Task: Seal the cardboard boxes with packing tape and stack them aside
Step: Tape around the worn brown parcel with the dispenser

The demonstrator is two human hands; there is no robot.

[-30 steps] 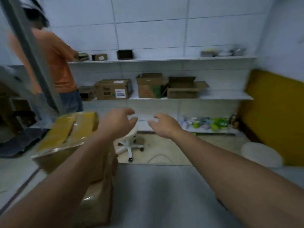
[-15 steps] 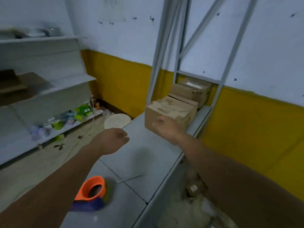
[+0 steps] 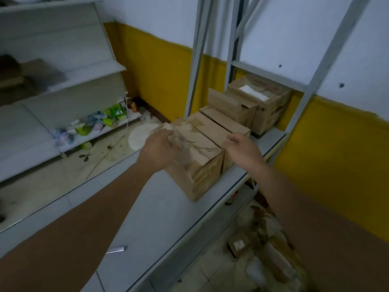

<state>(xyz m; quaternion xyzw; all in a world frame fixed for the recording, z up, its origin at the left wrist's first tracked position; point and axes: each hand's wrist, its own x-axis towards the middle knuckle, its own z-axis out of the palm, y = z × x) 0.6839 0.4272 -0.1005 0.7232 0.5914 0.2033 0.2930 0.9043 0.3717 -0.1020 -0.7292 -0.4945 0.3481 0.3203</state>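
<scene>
Left hand (image 3: 160, 149) now on cardboard box (image 3: 203, 163), grip unclear through blur; right hand (image 3: 244, 149) slack-fingered beside it.

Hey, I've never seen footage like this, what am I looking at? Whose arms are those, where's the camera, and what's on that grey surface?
No machine here: a person wears one camera on the head, looking down along their own bare arms. The left hand rests on the top corner of a brown cardboard box standing on the grey table; the right hand is open beside its other side, contact unclear. More brown cardboard boxes stand behind it. Nothing looks gripped.
</scene>
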